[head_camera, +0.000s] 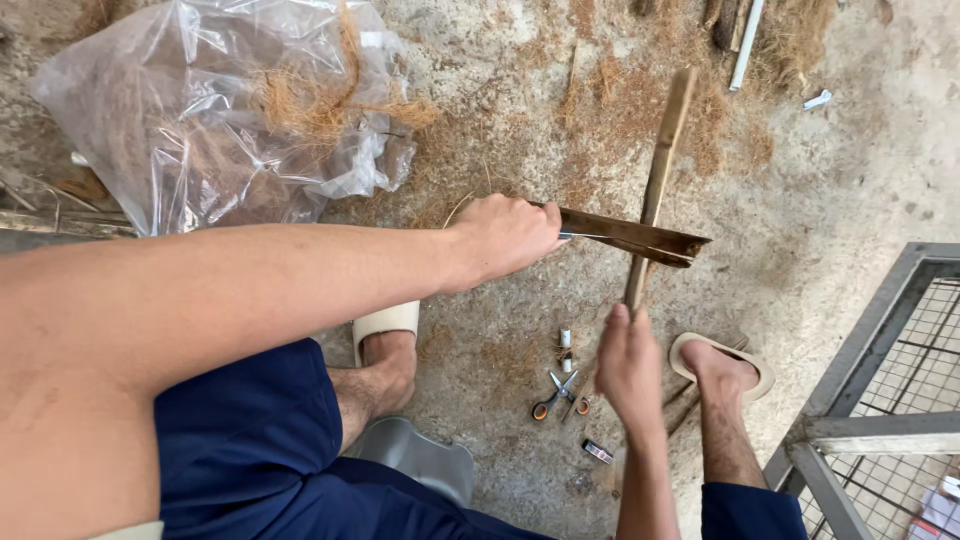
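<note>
Bamboo stick (660, 170): long axis runs near-vertical in the head view, leaning slightly, top end pointing away from the person, lower end gripped. It stands over the concrete floor (850, 180), between the two sandalled feet.

Right hand (630, 368): clenched round the stick's lower end, knuckles up, forearm coming up from below.

Left hand (507, 236): fist closed on the handle of a knife (630, 238); arm stretched across from the left. Blade lies roughly horizontal, tip pointing right, crossing the stick and touching it at mid-length.

Nearby on the floor: scissors (556, 393) below the hands; clear plastic bag (215, 110) with brown fibre, upper left.
</note>
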